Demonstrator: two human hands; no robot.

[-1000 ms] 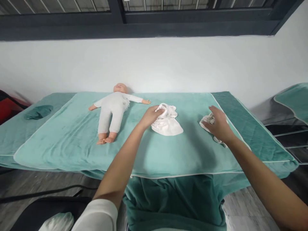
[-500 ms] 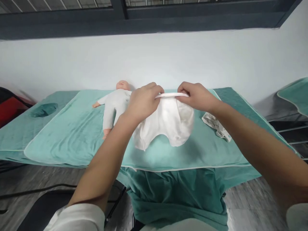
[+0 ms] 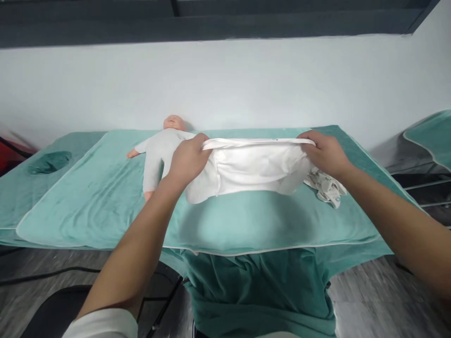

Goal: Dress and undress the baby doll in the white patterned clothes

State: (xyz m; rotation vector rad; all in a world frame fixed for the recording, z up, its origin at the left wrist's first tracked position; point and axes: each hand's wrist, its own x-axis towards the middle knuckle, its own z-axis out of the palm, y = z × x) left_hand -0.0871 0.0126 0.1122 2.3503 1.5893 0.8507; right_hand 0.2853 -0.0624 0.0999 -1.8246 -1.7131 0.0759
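Observation:
I hold a white baby garment (image 3: 253,166) stretched out above the teal-covered table (image 3: 105,206). My left hand (image 3: 186,159) is closed on its left upper edge and my right hand (image 3: 326,152) is closed on its right upper edge. The cloth hangs down between them and its top hem is pulled straight. A baby doll (image 3: 158,150) in a pale grey suit lies on its back behind my left hand, head toward the wall. A small crumpled patterned cloth (image 3: 327,188) lies on the table just under my right hand.
A teal towel with white piping (image 3: 88,197) covers the table. A dark teal hollow (image 3: 47,162) sits at the far left. The white wall (image 3: 225,84) runs close behind. Another teal-covered surface (image 3: 430,136) stands at the right. Grey floor and a dark cable lie below.
My hands have drawn apart, pulling the white garment wide and flat. A second ago the left hand was picking it up off the table and the right hand rested on the patterned cloth.

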